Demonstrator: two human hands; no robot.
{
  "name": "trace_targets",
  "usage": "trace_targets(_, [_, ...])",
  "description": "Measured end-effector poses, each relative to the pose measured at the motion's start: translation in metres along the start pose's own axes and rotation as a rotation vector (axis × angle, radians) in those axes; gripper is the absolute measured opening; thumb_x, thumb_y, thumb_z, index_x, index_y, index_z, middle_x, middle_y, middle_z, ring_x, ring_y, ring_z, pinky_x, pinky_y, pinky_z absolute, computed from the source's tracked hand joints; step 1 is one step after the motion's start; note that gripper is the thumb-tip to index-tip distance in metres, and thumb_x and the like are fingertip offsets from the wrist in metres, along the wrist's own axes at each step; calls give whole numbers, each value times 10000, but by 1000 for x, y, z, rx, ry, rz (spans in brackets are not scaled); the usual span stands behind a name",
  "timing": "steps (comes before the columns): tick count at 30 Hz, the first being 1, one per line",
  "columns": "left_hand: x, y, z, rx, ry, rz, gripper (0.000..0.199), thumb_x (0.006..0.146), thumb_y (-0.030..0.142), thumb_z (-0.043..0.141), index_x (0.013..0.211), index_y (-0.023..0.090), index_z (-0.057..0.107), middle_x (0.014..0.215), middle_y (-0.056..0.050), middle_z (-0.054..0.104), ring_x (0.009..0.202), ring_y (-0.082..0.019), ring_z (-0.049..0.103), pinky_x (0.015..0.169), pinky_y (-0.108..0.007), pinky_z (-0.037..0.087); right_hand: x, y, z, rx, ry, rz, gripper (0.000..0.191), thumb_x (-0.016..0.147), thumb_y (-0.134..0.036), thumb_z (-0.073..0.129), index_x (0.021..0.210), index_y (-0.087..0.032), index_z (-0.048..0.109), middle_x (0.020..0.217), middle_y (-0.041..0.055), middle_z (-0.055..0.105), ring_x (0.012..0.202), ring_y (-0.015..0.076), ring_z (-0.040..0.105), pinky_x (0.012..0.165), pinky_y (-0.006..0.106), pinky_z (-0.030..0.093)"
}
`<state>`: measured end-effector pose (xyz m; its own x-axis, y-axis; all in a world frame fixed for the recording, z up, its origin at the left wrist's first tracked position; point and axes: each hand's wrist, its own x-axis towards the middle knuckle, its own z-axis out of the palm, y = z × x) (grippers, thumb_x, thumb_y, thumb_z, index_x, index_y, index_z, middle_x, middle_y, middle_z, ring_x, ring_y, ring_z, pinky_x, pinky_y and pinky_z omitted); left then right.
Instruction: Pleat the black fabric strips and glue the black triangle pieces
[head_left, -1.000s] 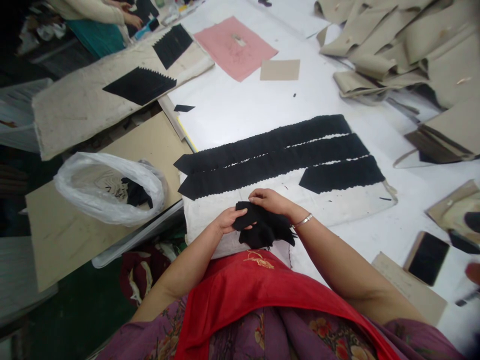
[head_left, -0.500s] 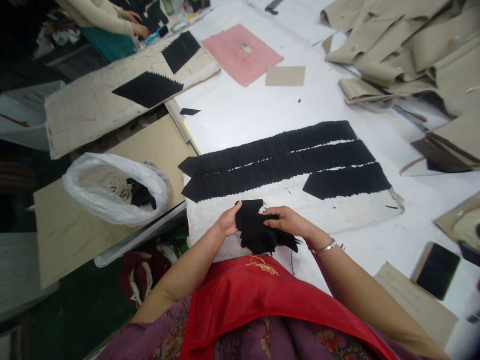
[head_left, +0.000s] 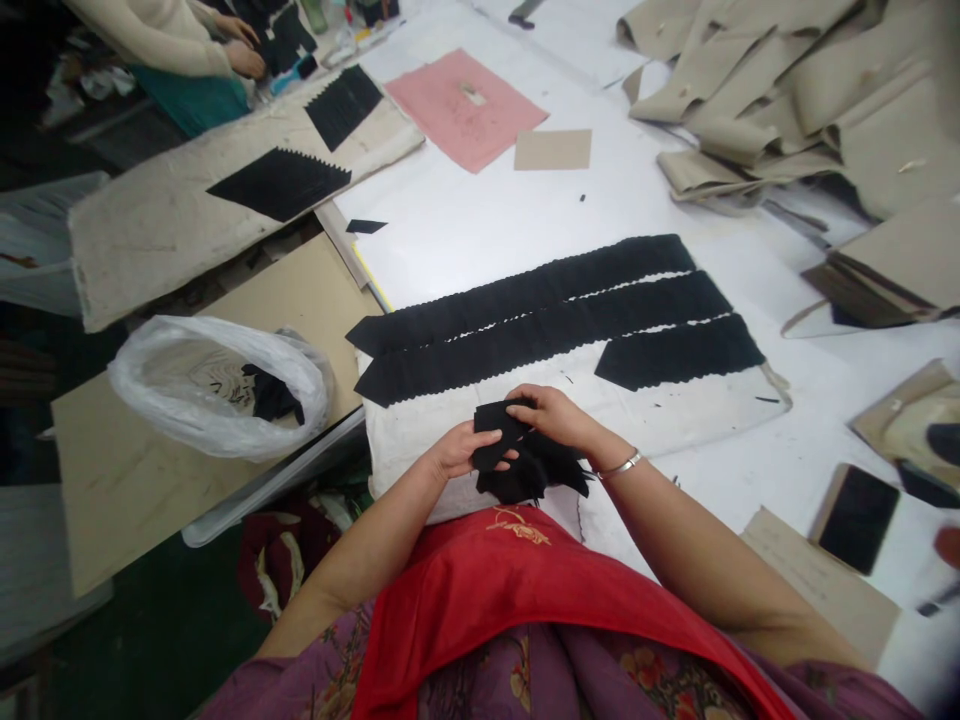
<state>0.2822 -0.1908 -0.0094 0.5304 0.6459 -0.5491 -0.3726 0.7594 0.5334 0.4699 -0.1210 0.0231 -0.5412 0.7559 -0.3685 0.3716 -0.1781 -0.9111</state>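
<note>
Between my two hands is a small black fabric piece (head_left: 491, 418). My left hand (head_left: 459, 450) grips its left side, thumb on top and fingers underneath. At its upper right edge, my right hand (head_left: 551, 412) pinches the same piece. Just below lies a loose pile of black fabric pieces (head_left: 529, 478), partly hidden by my hands. Beyond my hands, two long rows of overlapping black pieces (head_left: 525, 335) stretch across the white cloth pad (head_left: 409, 440). A shorter black row (head_left: 679, 352) lies at the right, closest to my right hand.
A plastic-lined bin (head_left: 217, 385) with black scraps stands at the left. Beige fabric (head_left: 795, 110) is heaped at the back right. A phone (head_left: 855, 518) lies at the right. Another person's hands (head_left: 241, 50) work at the far left, past a padded board (head_left: 150, 235).
My right hand has moved up and left to the top edge of a piece. My left fingers now wrap the piece, raised clear of the pile. The camera view has shifted slightly.
</note>
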Motion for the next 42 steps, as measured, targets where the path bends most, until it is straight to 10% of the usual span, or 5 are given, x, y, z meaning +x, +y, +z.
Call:
trace_targets(11, [-3,3,7,84,16,23,393,713,237,676,1073,104,588,1130,-167,603,714,-150,644,462,-160,452,-11,8,-2,76,19,45,252,801,-419,512,800,-176,577,615,-8,617,568,121,583,541,226,457])
trace_targets(27, [0,6,4,-20,16,60,320,778,205,608,1084,114,590,1181,-159,580,819,-189,650,639,-270,545,-24,-21,-12,160,736,-46,262,863,-482,391,909,-225,406,526,-54,548,506,141,616,499,238,491])
trace_targets(34, [6,8,5,-231,-48,54,591,812,586,427,1168,129,545,1159,-167,595,961,-273,618,707,-380,552,-36,-44,-5,507,139,66,280,786,-458,550,816,-194,463,578,-25,602,488,112,612,452,188,471])
trace_targets(38, [7,12,6,-315,-55,68,826,747,745,252,1166,94,540,1090,-200,624,972,-296,614,731,-411,543,-20,-21,14,397,149,133,211,796,-390,542,788,-187,486,633,-15,612,523,106,622,434,164,448])
trace_targets(42, [5,8,5,-254,17,73,620,827,596,378,1144,90,546,1034,-189,649,954,-271,629,772,-392,534,-9,-1,24,202,231,83,198,813,-383,502,785,-189,525,616,-24,588,492,97,581,440,188,449])
